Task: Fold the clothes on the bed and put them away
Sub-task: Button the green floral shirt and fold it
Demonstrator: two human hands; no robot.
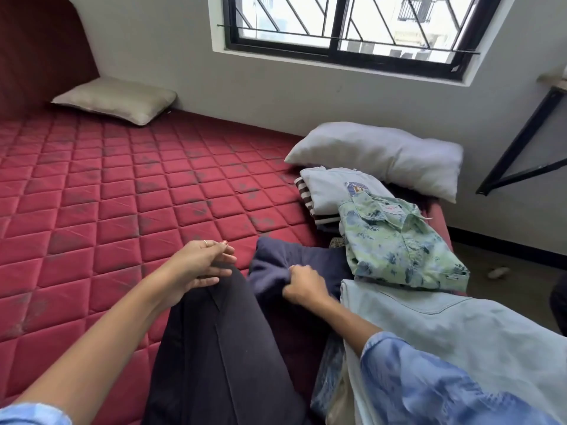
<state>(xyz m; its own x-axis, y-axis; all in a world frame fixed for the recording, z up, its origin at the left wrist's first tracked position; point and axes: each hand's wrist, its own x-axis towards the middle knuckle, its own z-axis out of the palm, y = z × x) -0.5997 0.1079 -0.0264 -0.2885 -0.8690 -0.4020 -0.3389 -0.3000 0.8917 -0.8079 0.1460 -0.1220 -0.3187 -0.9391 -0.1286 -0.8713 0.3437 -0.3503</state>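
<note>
Bedroom seen from a head-worn camera, looking down at one red quilted mattress [107, 185] on a bed with a dark red headboard [43, 47] at far left. Two pillows lie on it: one beige pillow [115, 99] against the headboard, and one pale lilac pillow [380, 154] further right, under a barred window [346, 29].

Low in the centre, the left hand [199, 265] rests on the person's knee, in dark trousers [221, 348]; its fingers are straight and loose, holding nothing, with a ring on one finger. Just to its right, the right hand [303, 286] has its fingers curled into a bunch of one navy garment [282, 259], which lies crumpled on the mattress beside the knee.

Right of that sits a stack of folded clothes: one brown-and-white striped piece [306, 194] underneath, one pale blue top [331, 185] over it, and one green floral shirt [399, 237] nearest. A small label inside the shirt's collar is too small to read. One light blue denim piece [460, 326] lies over the person's lap at lower right. A black metal frame [521, 142] leans by the wall at far right.
</note>
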